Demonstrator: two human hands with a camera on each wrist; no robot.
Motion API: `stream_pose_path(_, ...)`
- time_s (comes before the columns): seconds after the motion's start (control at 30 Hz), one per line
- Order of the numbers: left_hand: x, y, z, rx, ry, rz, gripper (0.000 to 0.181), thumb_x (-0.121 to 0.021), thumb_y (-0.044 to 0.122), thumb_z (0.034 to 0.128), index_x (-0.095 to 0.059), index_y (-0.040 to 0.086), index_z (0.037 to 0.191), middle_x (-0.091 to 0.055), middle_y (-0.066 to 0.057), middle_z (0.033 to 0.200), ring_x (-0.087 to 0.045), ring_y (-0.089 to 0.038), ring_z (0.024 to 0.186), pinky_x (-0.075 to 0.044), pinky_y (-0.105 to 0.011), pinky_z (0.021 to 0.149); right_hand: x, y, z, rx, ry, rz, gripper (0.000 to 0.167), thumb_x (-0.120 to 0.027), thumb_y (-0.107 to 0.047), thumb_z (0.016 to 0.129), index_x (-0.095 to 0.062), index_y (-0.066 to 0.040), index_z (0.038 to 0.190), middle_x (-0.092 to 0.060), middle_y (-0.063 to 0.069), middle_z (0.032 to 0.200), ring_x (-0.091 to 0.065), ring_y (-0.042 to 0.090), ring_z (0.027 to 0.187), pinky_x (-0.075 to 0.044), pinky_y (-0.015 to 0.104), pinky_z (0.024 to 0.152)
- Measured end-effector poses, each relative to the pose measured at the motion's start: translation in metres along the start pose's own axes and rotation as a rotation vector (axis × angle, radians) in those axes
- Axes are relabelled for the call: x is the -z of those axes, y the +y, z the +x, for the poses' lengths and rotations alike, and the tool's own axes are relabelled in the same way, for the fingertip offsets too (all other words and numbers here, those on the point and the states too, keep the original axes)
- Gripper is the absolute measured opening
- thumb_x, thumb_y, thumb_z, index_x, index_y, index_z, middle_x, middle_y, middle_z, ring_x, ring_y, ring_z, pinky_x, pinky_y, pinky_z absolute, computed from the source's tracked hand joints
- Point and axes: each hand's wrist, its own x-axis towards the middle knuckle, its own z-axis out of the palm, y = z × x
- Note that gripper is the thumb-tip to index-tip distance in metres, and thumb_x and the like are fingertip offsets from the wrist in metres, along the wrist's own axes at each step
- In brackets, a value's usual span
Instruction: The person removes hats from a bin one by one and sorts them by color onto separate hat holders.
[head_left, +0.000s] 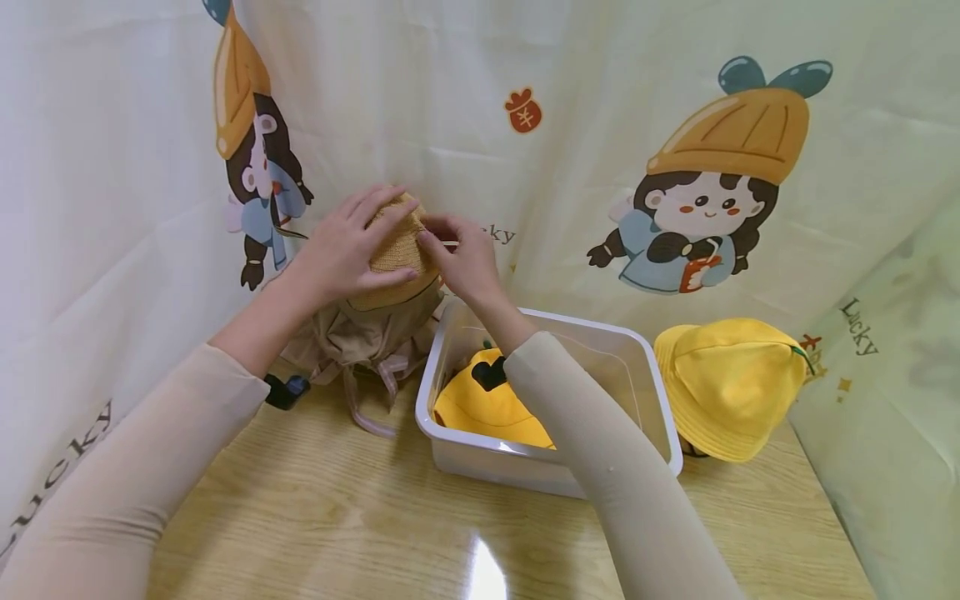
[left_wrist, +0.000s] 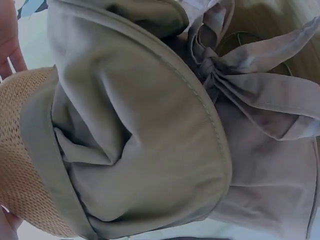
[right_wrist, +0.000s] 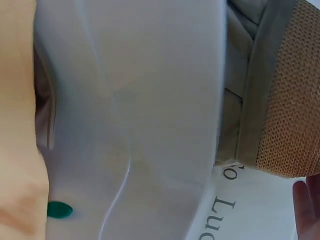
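Note:
A hat with a tan woven crown (head_left: pixel 397 250) and a soft khaki brim (left_wrist: pixel 150 115) is between both hands, above a greyish cloth item with a tied bow (left_wrist: pixel 212 72). My left hand (head_left: pixel 337 242) spreads over the crown from the left, fingers on top and thumb on the near side, gripping it. At the crown's right side, my right hand (head_left: pixel 468 258) holds it between thumb and bent fingers. In the right wrist view the woven crown (right_wrist: pixel 295 95) is at the right edge, with right-hand fingers (right_wrist: pixel 302 205) below it. Fingertips behind the crown are hidden.
A white bin (head_left: pixel 495 467) holds a yellow hat (head_left: pixel 487 408) with a black heart, below my right forearm. Another yellow hat (head_left: pixel 735 387) sits to the bin's right. A dark object (head_left: pixel 287 392) lies at left. Printed curtains (head_left: pixel 570 183) hang behind the wooden table (head_left: pixel 337 517).

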Motion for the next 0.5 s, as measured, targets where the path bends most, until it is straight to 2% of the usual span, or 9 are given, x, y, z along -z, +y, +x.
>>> stream_pose_path(0.1, 0.001, -0.003, -0.006, 0.067, -0.028, -0.044, 0.103, -0.079, 0.051, 0.077, -0.027, 0.015, 0.159, -0.032, -0.012, 0.16, -0.037, -0.037, 0.141, -0.034, -0.053, 0.114, -0.003, -0.002, -0.001, 0.089, -0.078, -0.081, 0.058, -0.063, -0.04, 0.098, -0.046, -0.02, 0.15, -0.053, 0.0, 0.147, -0.051, 0.013, 0.132, -0.043, 0.035, 0.109)
stream_pose_path(0.2, 0.003, -0.007, -0.014, 0.108, -0.06, -0.069, 0.115, -0.081, 0.053, 0.0724, -0.019, 0.015, 0.161, -0.025, -0.01, 0.164, -0.035, -0.038, 0.143, -0.033, -0.055, 0.114, -0.006, -0.007, -0.001, 0.142, -0.179, -0.175, 0.076, -0.061, -0.05, 0.096, -0.024, -0.032, 0.159, -0.031, -0.002, 0.162, -0.032, 0.012, 0.146, -0.034, 0.039, 0.116)
stream_pose_path(0.27, 0.003, -0.01, -0.018, 0.128, -0.08, -0.079, 0.118, -0.082, 0.054, 0.0705, -0.017, 0.015, 0.161, -0.021, -0.008, 0.165, -0.033, -0.038, 0.144, -0.032, -0.056, 0.114, -0.008, -0.01, 0.0, 0.13, -0.246, -0.2, 0.081, -0.06, -0.055, 0.094, -0.013, -0.041, 0.159, -0.016, -0.005, 0.167, -0.023, 0.013, 0.15, -0.03, 0.043, 0.118)
stream_pose_path(0.37, 0.002, -0.014, -0.021, 0.144, -0.089, -0.089, 0.118, -0.082, 0.053, 0.0705, -0.017, 0.016, 0.161, -0.019, -0.008, 0.166, -0.032, -0.038, 0.144, -0.032, -0.058, 0.113, -0.011, -0.014, 0.003, 0.097, -0.296, -0.239, 0.083, -0.057, -0.061, 0.093, -0.006, -0.05, 0.156, -0.006, -0.007, 0.168, -0.02, 0.018, 0.151, -0.03, 0.048, 0.118)
stream_pose_path(0.5, -0.001, -0.02, -0.023, 0.15, -0.078, -0.088, 0.117, -0.083, 0.052, 0.0711, -0.017, 0.016, 0.161, -0.019, -0.009, 0.165, -0.032, -0.039, 0.143, -0.031, -0.059, 0.113, -0.015, -0.015, 0.007, 0.081, -0.313, -0.264, 0.082, -0.055, -0.064, 0.093, -0.005, -0.049, 0.156, -0.004, -0.006, 0.168, -0.019, 0.02, 0.152, -0.028, 0.048, 0.119)
